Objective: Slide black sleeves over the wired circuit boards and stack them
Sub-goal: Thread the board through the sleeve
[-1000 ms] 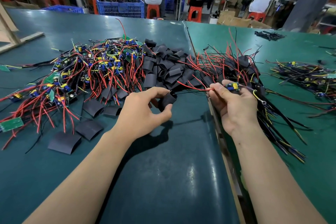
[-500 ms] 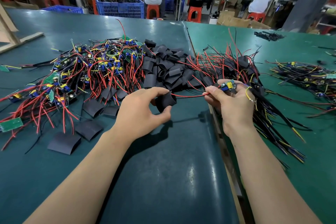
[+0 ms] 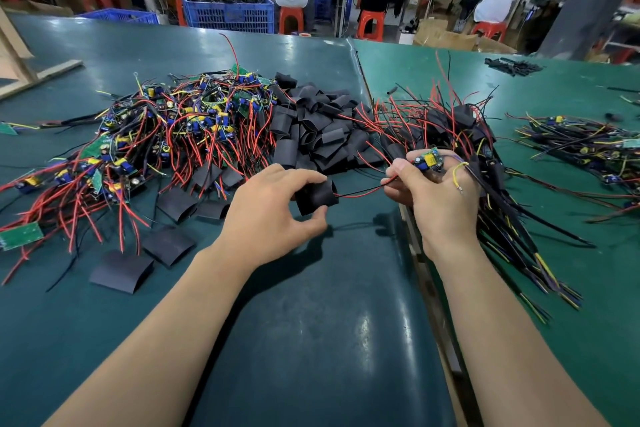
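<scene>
Black sleeve (image 3: pixel 316 197) pinched in the left hand (image 3: pixel 273 208), red and black wires (image 3: pixel 360 191) already threaded into its mouth.

The right hand (image 3: pixel 437 196) grips the circuit board (image 3: pixel 427 160) just beside it; best keep the sleeve mouth squeezed open and feed the board in straight.

1. Your left hand (image 3: pixel 268 210) is bare: no glove, no ring, no watch at the wrist.
2. Your right hand (image 3: pixel 438 198) is bare too, with short, unpainted nails.
3. Both your forearms are uncovered right down to the frame's lower edge; no sleeve or cuff shows.
4. No strap, band or marking appears on either arm.
</scene>
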